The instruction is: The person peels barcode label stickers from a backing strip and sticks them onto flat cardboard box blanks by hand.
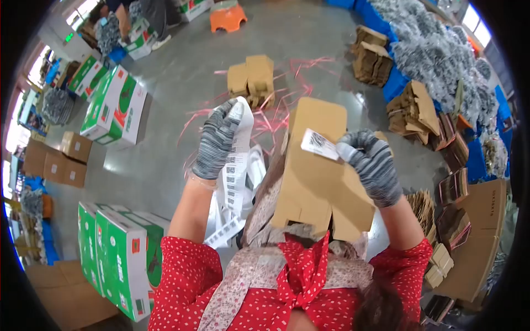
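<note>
My left hand (pixel 214 142), in a grey knitted glove, is closed on the upper end of a long white strip of printed labels (pixel 240 144). The strip hangs down and gathers in loose folds beside my lap. My right hand (pixel 372 166), gloved the same way, pinches one end of a single white label (pixel 317 143) with a black code printed on it. That label is over a flattened brown cardboard box (pixel 306 185) resting on my lap; I cannot tell whether it touches the board.
Ahead on the floor lie folded cardboard pieces (pixel 251 80) among pink straps (pixel 301 69). Green and white cartons (pixel 118 107) stand at left. Stacked cardboard (pixel 415 113) and a heap of silvery-grey material (pixel 428 47) line the right. An orange stool (pixel 227 17) stands farther off, near another person (pixel 154 19).
</note>
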A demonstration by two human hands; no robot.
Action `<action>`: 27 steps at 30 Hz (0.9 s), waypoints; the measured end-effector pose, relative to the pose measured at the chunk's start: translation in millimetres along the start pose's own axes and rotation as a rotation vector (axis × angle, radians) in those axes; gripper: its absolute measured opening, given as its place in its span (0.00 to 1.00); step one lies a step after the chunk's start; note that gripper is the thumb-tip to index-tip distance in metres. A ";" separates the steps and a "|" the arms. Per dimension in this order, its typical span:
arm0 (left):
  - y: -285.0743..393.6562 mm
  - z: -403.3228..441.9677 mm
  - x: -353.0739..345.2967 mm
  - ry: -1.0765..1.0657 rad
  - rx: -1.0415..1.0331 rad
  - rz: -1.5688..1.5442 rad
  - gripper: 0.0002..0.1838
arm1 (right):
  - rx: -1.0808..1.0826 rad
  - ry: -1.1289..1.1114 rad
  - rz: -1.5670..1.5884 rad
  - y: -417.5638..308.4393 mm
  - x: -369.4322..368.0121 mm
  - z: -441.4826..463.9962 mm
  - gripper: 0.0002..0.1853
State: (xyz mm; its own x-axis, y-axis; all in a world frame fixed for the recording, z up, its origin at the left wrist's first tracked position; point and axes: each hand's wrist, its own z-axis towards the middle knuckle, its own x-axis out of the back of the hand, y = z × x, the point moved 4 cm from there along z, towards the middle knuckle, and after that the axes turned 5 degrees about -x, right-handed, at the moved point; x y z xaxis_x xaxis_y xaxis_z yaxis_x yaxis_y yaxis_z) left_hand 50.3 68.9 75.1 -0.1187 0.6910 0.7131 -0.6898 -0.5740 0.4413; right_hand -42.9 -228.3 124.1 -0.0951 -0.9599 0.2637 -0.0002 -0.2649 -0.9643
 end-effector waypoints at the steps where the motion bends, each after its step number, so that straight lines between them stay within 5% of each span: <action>1: -2.4 -7.5 -6.1 0.021 0.141 -0.158 0.24 | -0.173 -0.075 -0.004 1.6 -0.3 -3.4 0.06; 6: 28.1 -35.3 -41.5 0.112 0.438 -0.450 0.26 | -0.278 -0.133 -0.033 12.9 -14.9 -19.0 0.06; 11: 63.1 -31.5 -57.5 0.111 0.365 -0.467 0.31 | -0.250 -0.120 -0.046 31.9 -26.2 -16.2 0.07; 14: 88.0 -22.2 -54.9 -0.043 0.228 -0.098 0.33 | -0.211 -0.098 -0.098 37.1 -30.8 -14.1 0.08; 19: 65.8 -34.8 -91.2 -0.111 0.294 -0.335 0.37 | 0.156 0.065 -0.533 30.3 -30.9 -5.5 0.08; 21: 57.1 -35.5 -100.7 0.013 0.412 -0.523 0.38 | 0.367 0.178 -0.770 26.1 -27.9 -5.0 0.09; 27: 54.6 -24.0 -103.0 0.001 0.407 -0.501 0.43 | 0.379 0.448 -0.880 18.1 44.4 -25.8 0.11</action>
State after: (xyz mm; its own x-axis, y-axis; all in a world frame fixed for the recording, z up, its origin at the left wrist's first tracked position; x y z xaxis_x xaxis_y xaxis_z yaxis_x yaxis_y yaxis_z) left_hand 7.7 -23.1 12.7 0.1470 0.9188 0.3664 -0.3354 -0.3022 0.8923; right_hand -72.8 -273.4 117.7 -0.5711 -0.3146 0.7582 0.0555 -0.9363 -0.3467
